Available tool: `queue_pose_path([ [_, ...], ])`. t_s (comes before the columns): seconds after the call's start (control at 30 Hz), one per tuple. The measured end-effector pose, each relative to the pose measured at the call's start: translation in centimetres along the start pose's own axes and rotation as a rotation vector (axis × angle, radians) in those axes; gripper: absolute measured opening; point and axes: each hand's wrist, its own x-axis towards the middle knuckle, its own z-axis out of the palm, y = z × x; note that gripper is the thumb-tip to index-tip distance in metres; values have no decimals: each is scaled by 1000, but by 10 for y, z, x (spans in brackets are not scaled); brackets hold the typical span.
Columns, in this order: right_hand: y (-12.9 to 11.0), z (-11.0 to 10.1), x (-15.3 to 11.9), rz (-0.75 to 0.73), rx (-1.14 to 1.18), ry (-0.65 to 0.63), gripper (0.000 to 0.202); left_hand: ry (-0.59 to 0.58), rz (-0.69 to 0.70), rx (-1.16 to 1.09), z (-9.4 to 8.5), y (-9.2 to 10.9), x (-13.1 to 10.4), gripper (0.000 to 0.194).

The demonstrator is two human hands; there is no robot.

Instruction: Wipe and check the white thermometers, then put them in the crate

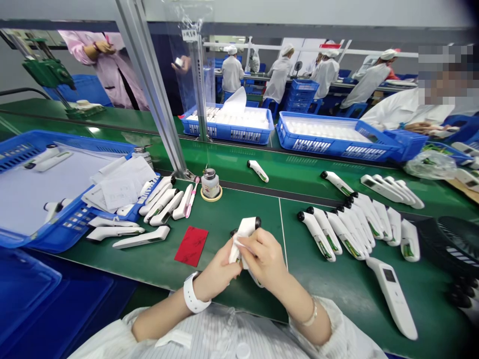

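A white forehead thermometer (247,227) with a black tip is in my left hand (220,269), its fingers closed round the lower body. My right hand (266,257) is pressed against the same thermometer, thumb and fingertips pinched together at its side. Something small and white shows at those fingertips, too covered to identify. Beneath my hands, part of another white thermometer (257,280) shows; the rest is hidden. Left of my hands, a red cloth-like square (191,246) with dark marks lies flat on the green bench (157,264).
Several thermometers (350,232) lie in a row on the right, near a black fan (449,244). At left are more thermometers (160,204), a pink toothbrush (192,197), a small bottle (210,184) and a blue basket (48,239). A metal post (153,89) rises ahead; co-workers sit beyond.
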Motion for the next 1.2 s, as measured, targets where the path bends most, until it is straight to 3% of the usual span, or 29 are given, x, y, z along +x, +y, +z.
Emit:
queue_pose_path([
  [0.43,-1,2,4,-17,-20,39,16,-18,3,-43,-3,3,-1,58],
  [0.73,2,1,2,-54,-8,11,15,-27,24,-88,-4,4,1,62],
  [0.87,4,1,4,-18,-43,60,14,-58,0,-70,-6,3,2,67],
  [1.2,-3,9,2,-66,81,-38,15,20,43,-86,-10,2,8,58],
])
